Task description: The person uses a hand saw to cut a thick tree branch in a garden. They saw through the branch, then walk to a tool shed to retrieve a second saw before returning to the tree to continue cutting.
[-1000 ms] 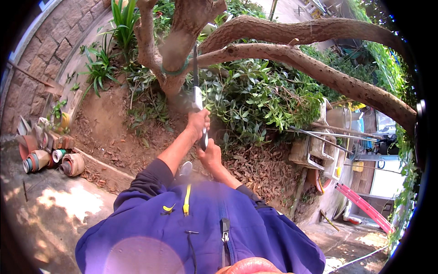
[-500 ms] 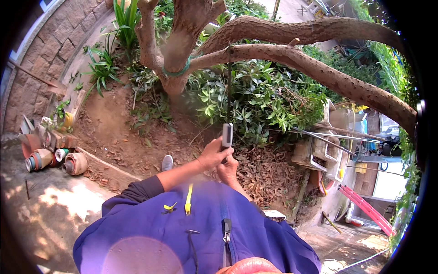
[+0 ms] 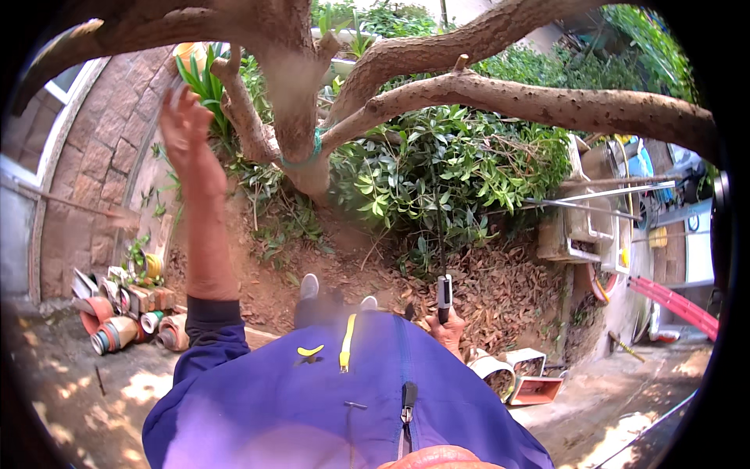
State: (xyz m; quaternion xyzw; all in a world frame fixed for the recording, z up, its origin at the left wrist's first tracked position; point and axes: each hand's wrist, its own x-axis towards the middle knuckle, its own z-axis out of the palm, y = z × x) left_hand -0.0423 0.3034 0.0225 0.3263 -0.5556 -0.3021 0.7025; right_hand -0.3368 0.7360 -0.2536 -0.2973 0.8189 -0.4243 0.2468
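Brown soil [image 3: 336,270] lies open between left forearm [image 3: 208,242] and tool [image 3: 444,293] in right hand [image 3: 448,331].

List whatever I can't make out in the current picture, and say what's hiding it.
All in the head view:
- The far end of the tool: its dark length gets lost against the leaves.
- The fingers of the left hand: blurred.
- The forearm behind the right hand: mostly hidden by the jacket.
- The far end of the lower branch: cut off by the dark right rim.
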